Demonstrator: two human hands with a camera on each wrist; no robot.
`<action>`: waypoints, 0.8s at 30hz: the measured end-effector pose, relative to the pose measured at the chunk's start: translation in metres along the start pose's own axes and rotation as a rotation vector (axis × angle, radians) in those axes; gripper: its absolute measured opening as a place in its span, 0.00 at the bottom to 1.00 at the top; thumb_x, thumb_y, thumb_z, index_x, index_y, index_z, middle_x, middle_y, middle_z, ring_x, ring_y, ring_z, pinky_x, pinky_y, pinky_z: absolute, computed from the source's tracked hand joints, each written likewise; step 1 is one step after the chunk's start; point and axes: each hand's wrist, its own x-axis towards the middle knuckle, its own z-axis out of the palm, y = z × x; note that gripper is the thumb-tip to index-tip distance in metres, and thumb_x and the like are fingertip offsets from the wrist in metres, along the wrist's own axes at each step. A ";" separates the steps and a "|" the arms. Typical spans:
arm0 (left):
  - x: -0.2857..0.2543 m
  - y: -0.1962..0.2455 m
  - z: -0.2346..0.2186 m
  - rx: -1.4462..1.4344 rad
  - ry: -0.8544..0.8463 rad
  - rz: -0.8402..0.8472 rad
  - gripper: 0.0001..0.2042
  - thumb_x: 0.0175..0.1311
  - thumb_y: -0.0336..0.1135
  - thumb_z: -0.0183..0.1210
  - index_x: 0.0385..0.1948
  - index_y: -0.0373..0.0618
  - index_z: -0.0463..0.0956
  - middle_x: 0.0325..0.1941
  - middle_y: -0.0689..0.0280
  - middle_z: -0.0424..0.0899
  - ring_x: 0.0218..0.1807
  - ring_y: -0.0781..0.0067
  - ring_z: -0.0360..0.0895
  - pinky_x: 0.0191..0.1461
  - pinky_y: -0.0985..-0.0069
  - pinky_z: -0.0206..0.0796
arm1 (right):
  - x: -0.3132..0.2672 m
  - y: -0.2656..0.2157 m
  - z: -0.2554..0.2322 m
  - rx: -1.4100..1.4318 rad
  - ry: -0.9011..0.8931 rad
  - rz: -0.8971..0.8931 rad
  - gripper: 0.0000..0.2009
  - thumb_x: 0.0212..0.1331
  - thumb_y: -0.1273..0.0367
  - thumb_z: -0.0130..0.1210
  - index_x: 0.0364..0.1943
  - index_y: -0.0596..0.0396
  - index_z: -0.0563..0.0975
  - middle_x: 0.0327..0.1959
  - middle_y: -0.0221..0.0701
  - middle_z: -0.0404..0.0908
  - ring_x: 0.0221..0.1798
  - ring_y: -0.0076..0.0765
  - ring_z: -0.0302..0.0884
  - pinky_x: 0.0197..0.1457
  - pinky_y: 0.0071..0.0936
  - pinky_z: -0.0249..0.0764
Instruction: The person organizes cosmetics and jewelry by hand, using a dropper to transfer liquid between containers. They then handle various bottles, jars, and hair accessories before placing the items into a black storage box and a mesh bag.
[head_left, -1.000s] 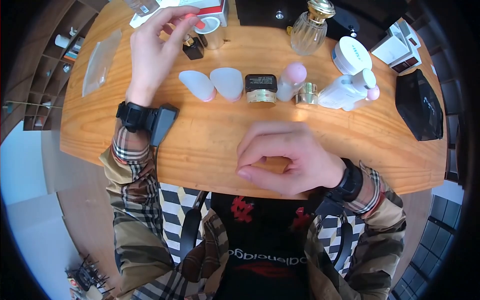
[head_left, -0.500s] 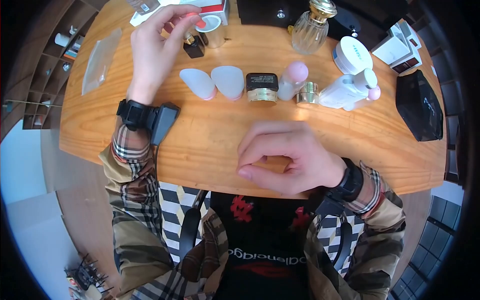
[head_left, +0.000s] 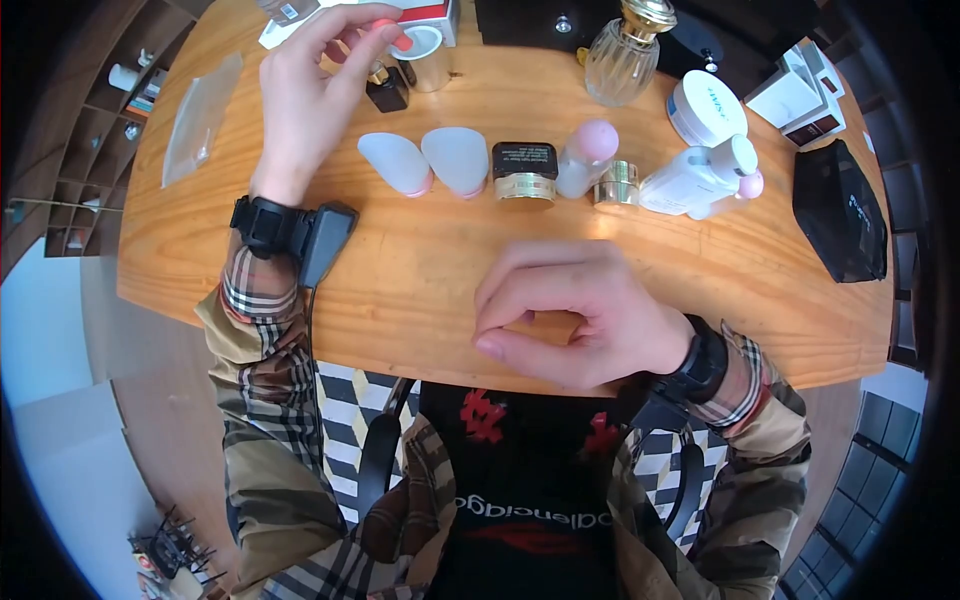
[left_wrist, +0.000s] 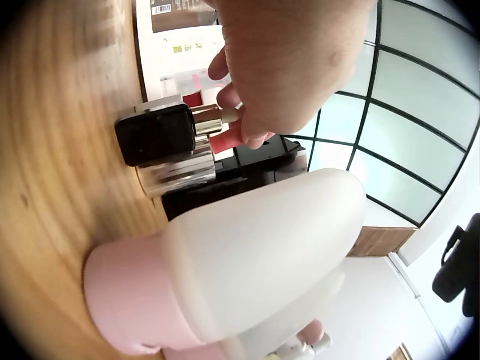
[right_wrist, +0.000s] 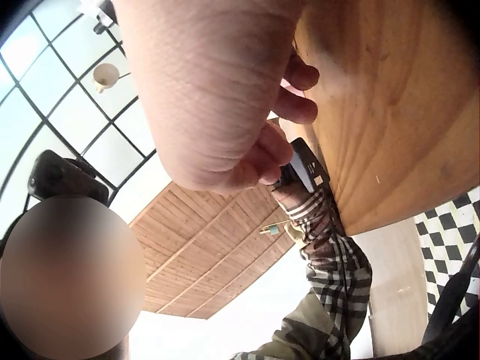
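My left hand (head_left: 312,105) reaches to the far left of the table and pinches a small coral-red piece (head_left: 402,43) between thumb and fingers. Its exact kind cannot be told. The piece overlaps the rim of a silver cup (head_left: 428,72). Just beside the cup stands a small black bottle with a gold neck (left_wrist: 156,135), close below the fingertips in the left wrist view. My right hand (head_left: 600,315) stays low over the table's near side, fingers loosely curled towards the thumb, with nothing in it.
Across the middle stand frosted pink-based bottles (head_left: 456,160), a black jar (head_left: 525,162), a pink-capped bottle (head_left: 592,160), a small gold jar (head_left: 616,184) and a white bottle (head_left: 688,182). Behind are a glass perfume bottle (head_left: 618,65) and white tub (head_left: 704,108). A black pouch (head_left: 840,212) lies right.
The left hand keeps its pinch on the coral-red piece by the cup, and the right hand stays in place. The head view has shifted only slightly.
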 end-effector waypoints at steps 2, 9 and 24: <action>0.002 -0.004 0.001 0.012 0.013 0.032 0.08 0.69 0.33 0.66 0.45 0.42 0.87 0.37 0.72 0.90 0.33 0.86 0.74 0.40 0.84 0.67 | 0.002 0.000 -0.001 0.005 -0.003 0.007 0.04 0.58 0.77 0.66 0.32 0.58 0.80 0.31 0.30 0.81 0.29 0.32 0.79 0.30 0.25 0.73; 0.001 -0.007 0.000 0.014 0.045 0.025 0.10 0.70 0.35 0.66 0.47 0.44 0.87 0.38 0.72 0.90 0.39 0.87 0.77 0.44 0.83 0.68 | 0.000 -0.003 -0.003 0.003 -0.025 0.020 0.03 0.57 0.78 0.66 0.33 0.59 0.82 0.34 0.31 0.82 0.32 0.31 0.80 0.34 0.25 0.74; 0.001 -0.043 -0.004 -0.419 0.232 -0.127 0.12 0.73 0.34 0.63 0.51 0.37 0.83 0.41 0.68 0.87 0.39 0.84 0.78 0.44 0.83 0.69 | 0.000 0.000 -0.005 -0.016 0.014 -0.027 0.04 0.57 0.77 0.66 0.32 0.58 0.80 0.31 0.32 0.80 0.30 0.36 0.79 0.32 0.28 0.74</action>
